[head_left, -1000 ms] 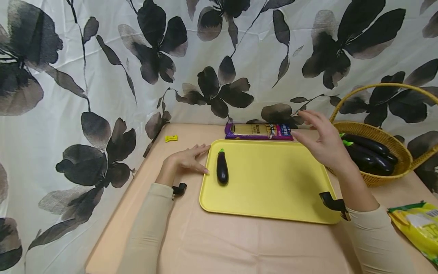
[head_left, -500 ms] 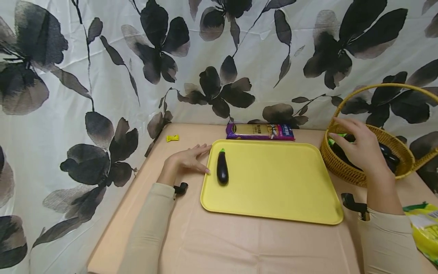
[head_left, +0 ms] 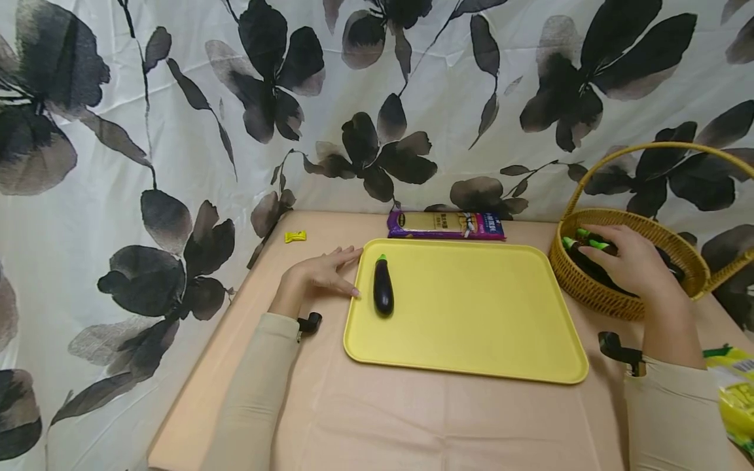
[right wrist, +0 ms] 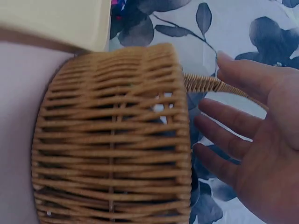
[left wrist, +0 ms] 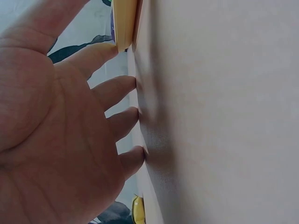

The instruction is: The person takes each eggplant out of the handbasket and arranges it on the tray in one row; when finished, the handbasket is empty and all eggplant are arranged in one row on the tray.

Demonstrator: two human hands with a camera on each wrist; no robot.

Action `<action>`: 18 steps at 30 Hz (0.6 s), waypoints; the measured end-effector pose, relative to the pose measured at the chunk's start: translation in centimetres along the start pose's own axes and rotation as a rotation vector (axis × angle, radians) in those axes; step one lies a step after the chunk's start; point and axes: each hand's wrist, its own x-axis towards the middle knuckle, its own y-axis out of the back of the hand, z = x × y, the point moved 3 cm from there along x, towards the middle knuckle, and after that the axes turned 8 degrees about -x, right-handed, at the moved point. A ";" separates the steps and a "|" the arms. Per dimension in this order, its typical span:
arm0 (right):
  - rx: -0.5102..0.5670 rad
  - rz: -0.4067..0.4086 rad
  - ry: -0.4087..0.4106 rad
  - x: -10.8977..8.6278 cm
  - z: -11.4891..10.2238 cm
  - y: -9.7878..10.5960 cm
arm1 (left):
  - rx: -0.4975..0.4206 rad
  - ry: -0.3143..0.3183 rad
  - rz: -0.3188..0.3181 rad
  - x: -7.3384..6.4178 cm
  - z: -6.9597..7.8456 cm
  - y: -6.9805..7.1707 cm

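Note:
My left hand (head_left: 318, 275) rests at the left edge of a yellow tray (head_left: 471, 314), its fingers spread. In the left wrist view its fingertips touch the table and the tray's rim (left wrist: 124, 28). One small dark eggplant (head_left: 383, 288) with a green tip lies near the tray's left side. Over the wicker basket (head_left: 580, 288) is my right hand (head_left: 636, 261), fingers extended among several eggplants (head_left: 595, 268), which it partly hides. In the right wrist view the right hand (right wrist: 252, 140) shows loosely bent fingers beyond the basket's rim, with nothing visible between them.
A purple packet (head_left: 444, 225) lies behind the tray. A small yellow wrapped piece (head_left: 295, 236) sits at the back left. At the right edge is a yellow bag (head_left: 733, 392), partly covered by my sleeve. The basket's tall handle (head_left: 654, 147) arches above it; a floral curtain hangs behind.
My right hand has moved right from above the tray to the basket and lowered in among the eggplants. My left hand and the eggplant on the tray have stayed put.

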 end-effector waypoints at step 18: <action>-0.061 -0.132 -0.043 0.5 2.9 -1.6 | -0.026 0.020 -0.007 0.1 0.0 0.0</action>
